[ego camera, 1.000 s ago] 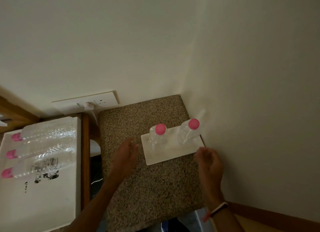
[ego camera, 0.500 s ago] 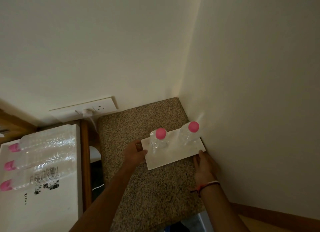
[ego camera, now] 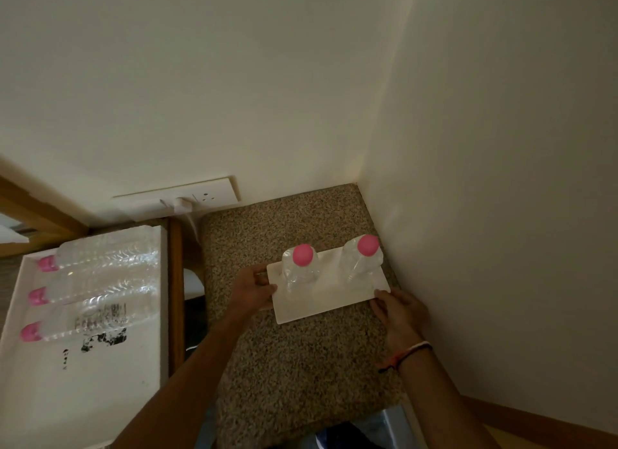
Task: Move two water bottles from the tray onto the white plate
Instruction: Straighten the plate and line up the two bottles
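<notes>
2 clear plastic water bottles with pink caps stood upright on the flat white rectangular plate (ego camera: 321, 301), which lay on the speckled brown stone ledge (ego camera: 301, 365) in the corner; the left bottle (ego camera: 300, 269) stood just beyond the left hand (ego camera: 252, 289), the right bottle (ego camera: 364, 259) beyond and slightly inward of the right hand (ego camera: 399, 309); judged from this, both bottles were already on the plate and the placing step looked done.

the left hand was closed on the plate's left short edge, thumb on top and fingers (ego camera: 264, 306) apparently under the rim; the right hand touched the near right corner with its fingertips (ego camera: 379, 294), but whether it pinched the plate or only rested against it could not be told.

well to the left of the left hand, 3 more clear pink-capped bottles (ego camera: 97, 291) lay on their sides on the white rectangular tray (ego camera: 83, 381).

the bottles looked thin-walled and light if empty, though their fill level could not be read; tall and narrow, they would likely tip if the plate tilted or jerked; the plate looked stiff, smooth, probably ceramic and breakable, so any shifting probably called for a level hold on both short edges; a bottle itself was best taken around the mid body, gently, since soft plastic would buckle.
</notes>
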Motion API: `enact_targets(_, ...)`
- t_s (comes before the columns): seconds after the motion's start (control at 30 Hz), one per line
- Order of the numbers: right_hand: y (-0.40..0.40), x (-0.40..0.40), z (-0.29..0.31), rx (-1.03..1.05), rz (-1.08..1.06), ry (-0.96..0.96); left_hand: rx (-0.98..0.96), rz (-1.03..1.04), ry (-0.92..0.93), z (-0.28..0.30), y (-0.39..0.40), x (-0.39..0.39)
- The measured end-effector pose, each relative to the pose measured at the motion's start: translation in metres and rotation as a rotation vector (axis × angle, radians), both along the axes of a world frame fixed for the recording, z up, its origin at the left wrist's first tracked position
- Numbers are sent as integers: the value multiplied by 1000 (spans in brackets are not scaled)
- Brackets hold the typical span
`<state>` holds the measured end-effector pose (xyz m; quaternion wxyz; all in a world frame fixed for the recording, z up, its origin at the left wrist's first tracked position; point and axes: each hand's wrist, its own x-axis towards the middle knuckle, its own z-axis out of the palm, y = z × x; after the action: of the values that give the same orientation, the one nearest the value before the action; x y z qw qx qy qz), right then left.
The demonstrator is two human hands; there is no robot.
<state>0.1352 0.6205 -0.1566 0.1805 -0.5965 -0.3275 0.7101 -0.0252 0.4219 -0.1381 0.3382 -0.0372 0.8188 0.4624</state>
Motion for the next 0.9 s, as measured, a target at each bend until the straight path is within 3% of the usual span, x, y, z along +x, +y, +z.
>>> enact_targets(0.6, 11, -24, 6, 20, 666, -222, -7, 130, -10, 10, -51, 6)
enact_targets(0.77, 32, -43, 8, 298, 886, -282, 8, 264, -9, 2, -54, 18)
enact_targets(0.9, 37, -64, 16, 460, 1085, -179, 40, 343, -9, -4, -57, 28)
